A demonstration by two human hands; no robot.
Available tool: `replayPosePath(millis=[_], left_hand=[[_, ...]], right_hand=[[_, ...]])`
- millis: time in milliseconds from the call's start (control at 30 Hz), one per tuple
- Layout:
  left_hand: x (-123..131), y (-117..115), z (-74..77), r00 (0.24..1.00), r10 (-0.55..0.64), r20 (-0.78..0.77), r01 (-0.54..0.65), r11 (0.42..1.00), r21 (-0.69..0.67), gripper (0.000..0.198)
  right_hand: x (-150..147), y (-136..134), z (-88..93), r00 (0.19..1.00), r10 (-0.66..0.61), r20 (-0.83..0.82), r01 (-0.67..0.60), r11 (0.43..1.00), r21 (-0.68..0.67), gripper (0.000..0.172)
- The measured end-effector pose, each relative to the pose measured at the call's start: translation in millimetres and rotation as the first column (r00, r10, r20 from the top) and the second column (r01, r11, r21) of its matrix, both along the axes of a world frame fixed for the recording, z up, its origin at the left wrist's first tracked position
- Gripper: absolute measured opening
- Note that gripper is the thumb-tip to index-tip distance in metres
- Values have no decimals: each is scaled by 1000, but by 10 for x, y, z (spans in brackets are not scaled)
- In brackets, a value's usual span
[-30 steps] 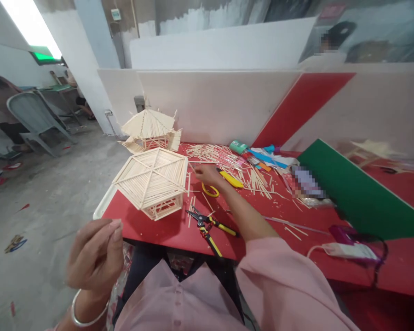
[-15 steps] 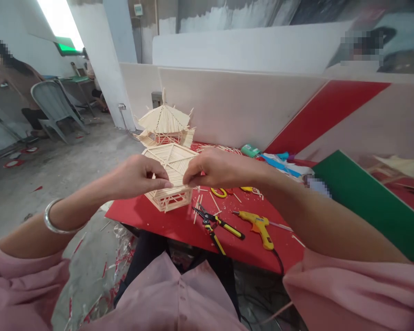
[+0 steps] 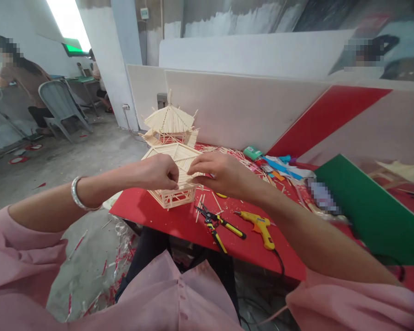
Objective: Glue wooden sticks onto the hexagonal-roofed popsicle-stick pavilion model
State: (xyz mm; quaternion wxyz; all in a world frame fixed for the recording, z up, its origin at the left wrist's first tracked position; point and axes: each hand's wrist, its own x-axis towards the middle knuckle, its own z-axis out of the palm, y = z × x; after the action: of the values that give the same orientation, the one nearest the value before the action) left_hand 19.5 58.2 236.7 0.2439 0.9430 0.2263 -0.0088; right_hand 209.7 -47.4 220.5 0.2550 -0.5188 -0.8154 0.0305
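Note:
A hexagonal model of pale wooden sticks (image 3: 179, 150) stands at the red table's left end, its top flat and stick-covered, its sides an open lattice. My left hand (image 3: 160, 171) lies over its near left part, fingers curled closed; anything inside them is hidden. At the model's right side my right hand (image 3: 217, 169) has its fingers stretched leftward and the thumb apart below them, with nothing visible between. Just behind is a second stick model, a pavilion with a pointed roof (image 3: 170, 119). Black-and-yellow pliers (image 3: 215, 225) and a yellow glue gun (image 3: 260, 226) lie in front, to the right.
Loose sticks (image 3: 209, 207) and scraps are scattered on the red table (image 3: 179, 225). A green board (image 3: 372, 207) leans at the right, near a green packet (image 3: 252, 153). White panels (image 3: 234, 101) stand behind. A person (image 3: 20, 69) sits by a grey chair (image 3: 60, 103) at far left.
My right hand's fingers have spread from a pinch at the model's near edge. My left hand has moved slightly right and turned, its fingers curling in. The view has shifted a little.

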Motion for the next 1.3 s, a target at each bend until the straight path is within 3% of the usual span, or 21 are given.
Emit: replayPosePath(millis=[67,133,267,400,1033,1300], left_hand=[[18,1,8,999,16,-29,-16,1000,9,13],[36,11,3,998,17,-52,-16,1000,21,14],[80,49,-16,996,13,-85,-9,999,39,13],[112,71,14,990,-25,-139,28,999,25,9],[126,2,99,968,17,-249,-6,999,47,11],[115,4,39,978,-30,-207,40,998,45,10]], right_hand=[[-32,-164,-62,991,-118,-70,127,983,132,18],[-66,-347,-160,972,-176,-156,202,964,173,20],[-123,-634,-437,935,-193,-298,255,949,186,14],[-189,-749,-652,892,-211,-400,276,955,111,12],[-316,-589,-902,831,-253,-496,285,958,-11,13],[-357,-569,-968,816,-262,-516,268,961,-64,15]])
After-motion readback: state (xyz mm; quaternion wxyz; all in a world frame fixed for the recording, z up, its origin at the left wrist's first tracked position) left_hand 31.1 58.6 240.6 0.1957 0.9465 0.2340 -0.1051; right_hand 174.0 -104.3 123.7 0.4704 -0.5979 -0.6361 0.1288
